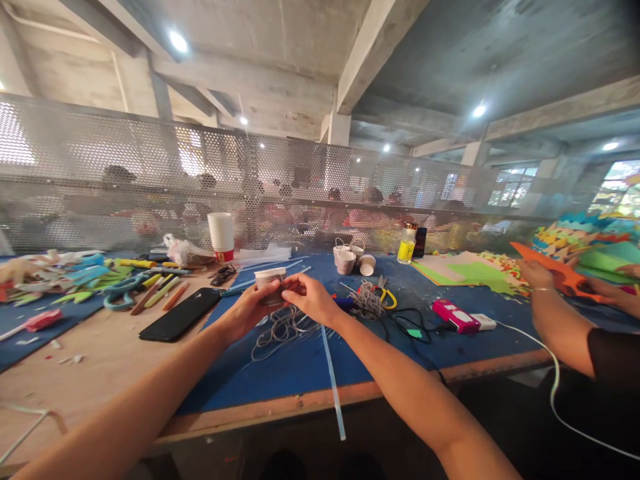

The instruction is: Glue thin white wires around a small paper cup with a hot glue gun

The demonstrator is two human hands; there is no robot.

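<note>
Over the blue desk (215, 390), left of its middle, the left hand (255, 308) and right hand (311, 298) pinch a cup (271, 283); tangled cord (280, 330) lies beneath them, towards the front edge.

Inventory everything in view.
held cup: 1, white-rimmed, centre
small cups: about 4, greyish, back
cup stack: 1, white, back left
phones: 2, black, left and back right
bottle: 1, yellow label, back right
cord tangles: 2, grey, centre
device: 1, magenta, right
strip: 1, translucent, front edge
paper: several, green/orange, right
tools and scraps: several, mixed, left
table: 1, blue/brown, below
screen: 1, grey, behind
neighbour's hands: 2, bare, far right
left hand: 1, bare, on cup
right hand: 1, bare, at cup
</note>
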